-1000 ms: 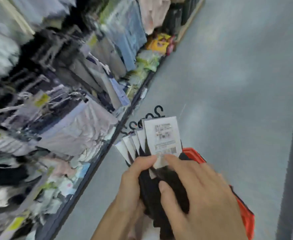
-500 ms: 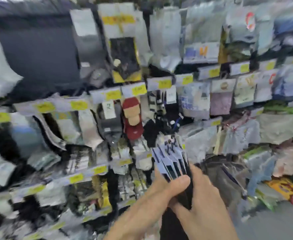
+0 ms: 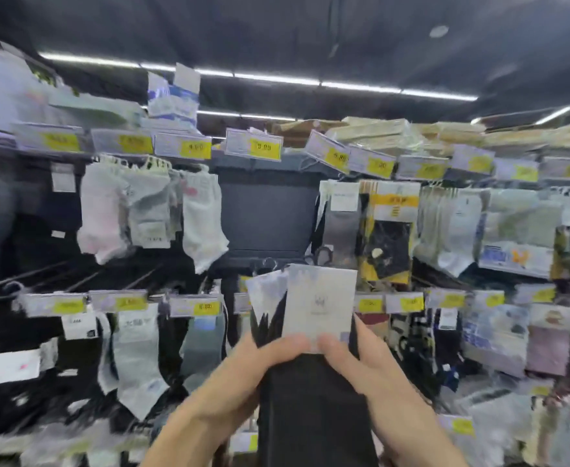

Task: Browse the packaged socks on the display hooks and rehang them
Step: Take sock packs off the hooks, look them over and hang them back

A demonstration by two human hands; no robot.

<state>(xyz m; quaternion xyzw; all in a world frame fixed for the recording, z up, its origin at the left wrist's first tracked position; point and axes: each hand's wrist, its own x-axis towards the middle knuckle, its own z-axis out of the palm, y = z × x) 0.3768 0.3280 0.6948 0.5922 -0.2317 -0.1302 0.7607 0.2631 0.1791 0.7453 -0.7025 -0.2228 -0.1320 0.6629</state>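
I hold a stack of black sock packs [image 3: 313, 392] with white card headers upright in front of the display. My left hand [image 3: 243, 379] grips the stack's left side, thumb on the front card. On the right side, my right hand [image 3: 371, 369] grips it too, thumb beside the left thumb. Small black hanger hooks [image 3: 270, 264] stick up from the cards. Behind the stack is an empty dark gap [image 3: 266, 217] in the upper row of hanging socks. Pale sock packs [image 3: 152, 214] hang left of the gap and a yellow-carded pack [image 3: 389, 230] hangs to its right.
Rows of packaged socks hang on hooks across the wall, with yellow price tags [image 3: 263, 148] along each rail. Bare metal hooks [image 3: 74, 278] jut out at middle left. Flat boxes [image 3: 377, 133] lie on the top shelf. Strip lights cross the dark ceiling.
My view swung from the aisle floor and a red basket up to the sock wall. The stack has risen with both hands and now faces the display gap.
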